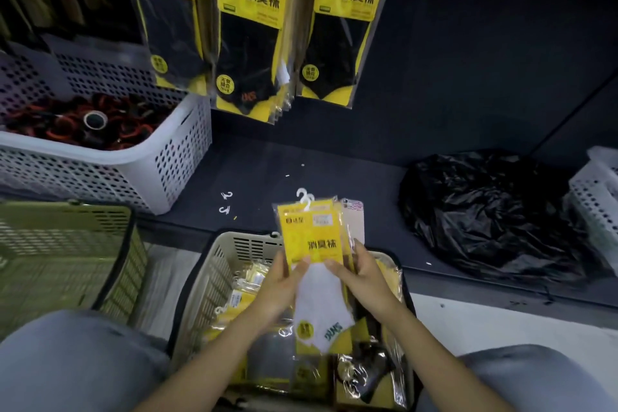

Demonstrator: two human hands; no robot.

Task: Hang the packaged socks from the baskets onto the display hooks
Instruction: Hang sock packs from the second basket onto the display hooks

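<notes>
Sock packs point(312, 241), yellow card, white sock showing: we hold small fanned bunch at lower centre of frame, white hangers point(304, 199) pointing up. Left hand point(279, 283) grips bunch's left edge, thumb on front; right hand point(363, 281) grips right edge likewise. Bunch sits above beige basket point(214, 264) holding more packs. Green basket point(67, 244) lower left, white basket point(174, 157) upper left, black bag point(485, 211) right. Black-sock packs point(249, 43) hang top centre.
</notes>
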